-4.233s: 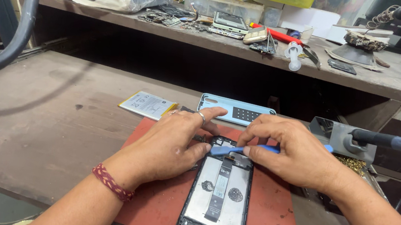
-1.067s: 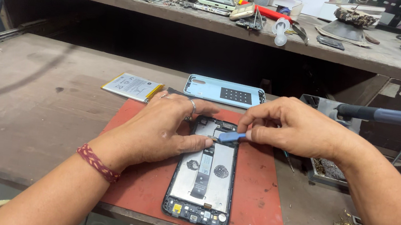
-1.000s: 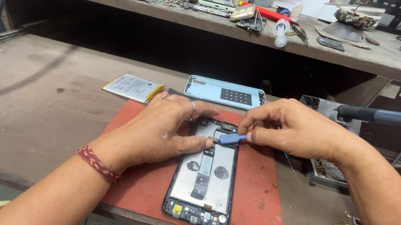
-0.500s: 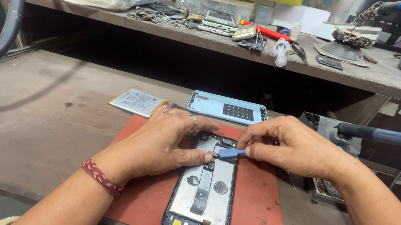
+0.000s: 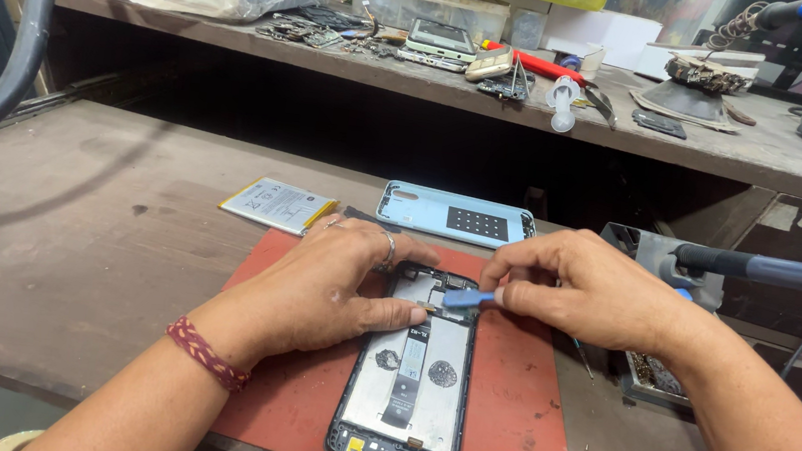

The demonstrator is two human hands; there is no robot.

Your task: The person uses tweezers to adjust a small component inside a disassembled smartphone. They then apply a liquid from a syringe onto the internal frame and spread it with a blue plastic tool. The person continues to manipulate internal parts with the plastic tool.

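A matt, scuffed red mat (image 5: 521, 411) is laid on a rough, worn wooden bench (image 5: 76, 249), and on it an opened phone (image 5: 408, 388) is shown with a black plastic frame and dull metal plate (a smooth blue plastic pry tool (image 5: 466, 298) touches it).
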